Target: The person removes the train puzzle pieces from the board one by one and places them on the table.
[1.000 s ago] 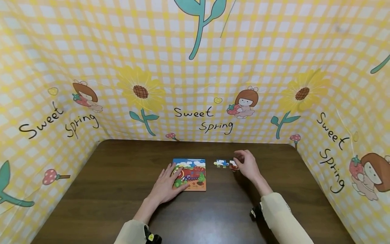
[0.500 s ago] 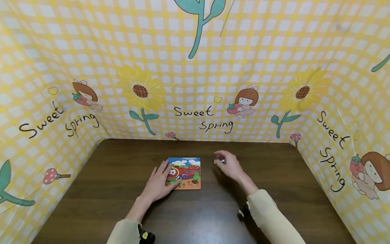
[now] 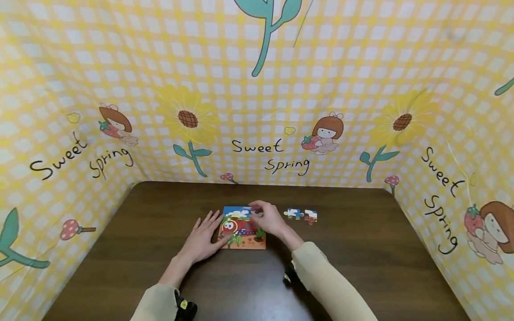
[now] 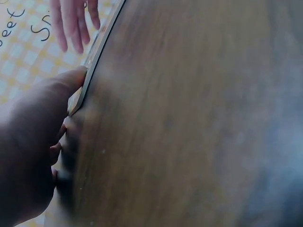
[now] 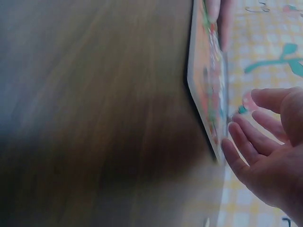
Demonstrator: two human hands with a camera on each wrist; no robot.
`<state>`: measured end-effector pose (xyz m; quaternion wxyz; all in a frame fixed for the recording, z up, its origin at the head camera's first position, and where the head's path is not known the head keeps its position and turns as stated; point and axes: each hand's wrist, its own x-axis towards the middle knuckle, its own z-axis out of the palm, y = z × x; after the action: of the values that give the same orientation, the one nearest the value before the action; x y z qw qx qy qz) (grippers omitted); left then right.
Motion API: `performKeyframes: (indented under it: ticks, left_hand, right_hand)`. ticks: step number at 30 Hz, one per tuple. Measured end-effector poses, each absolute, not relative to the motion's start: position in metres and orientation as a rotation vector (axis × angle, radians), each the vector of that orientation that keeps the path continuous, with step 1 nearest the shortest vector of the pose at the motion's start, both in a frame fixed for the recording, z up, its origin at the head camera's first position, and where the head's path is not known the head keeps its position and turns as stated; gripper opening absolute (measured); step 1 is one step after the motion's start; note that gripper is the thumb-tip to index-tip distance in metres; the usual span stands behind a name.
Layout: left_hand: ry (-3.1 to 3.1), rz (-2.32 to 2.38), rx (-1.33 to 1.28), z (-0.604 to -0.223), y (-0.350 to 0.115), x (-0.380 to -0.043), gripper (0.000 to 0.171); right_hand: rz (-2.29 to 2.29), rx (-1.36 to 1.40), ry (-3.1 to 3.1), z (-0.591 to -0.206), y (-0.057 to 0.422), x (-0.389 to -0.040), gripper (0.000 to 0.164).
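A square picture puzzle (image 3: 242, 238), with a red cartoon face, clouds and plants, lies flat on the table. My left hand (image 3: 202, 236) rests spread at its left side, with the thumb over its lower left part and fingertips near the upper left edge. My right hand (image 3: 270, 217) is over the puzzle's upper right corner, thumb and forefinger bent toward each other. I cannot tell whether a small piece is between them. In the right wrist view, the fingers (image 5: 248, 142) are slightly curved beside the board's edge.
Two loose jigsaw pieces, one blue and white (image 3: 293, 214) and one red and white (image 3: 311, 216), lie right of the puzzle. The dark wooden table (image 3: 160, 214) is walled by a yellow checked cloth (image 3: 257, 102) at the back and both sides.
My right hand has moved left from the loose pieces to the puzzle's upper right corner, uncovering both pieces. My left hand and the puzzle have shifted slightly left.
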<state>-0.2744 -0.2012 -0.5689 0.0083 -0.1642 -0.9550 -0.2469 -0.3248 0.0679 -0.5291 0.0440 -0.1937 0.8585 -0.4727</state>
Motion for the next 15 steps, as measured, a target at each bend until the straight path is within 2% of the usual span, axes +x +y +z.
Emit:
performKeyframes:
  ticks: [7,15]
  left_hand:
    - [-2.954,-0.783,-0.539,-0.572,-0.202,-0.273,0.080]
    - [-2.925,-0.812,-0.556,-0.574,-0.201,-0.273,0.079]
  right_hand:
    - [-1.463,-0.598,2.576,-0.535,0.045,-0.328,0.033]
    - [-1.475,-0.519,2.583,-0.542,0.031,-0.330,0.030]
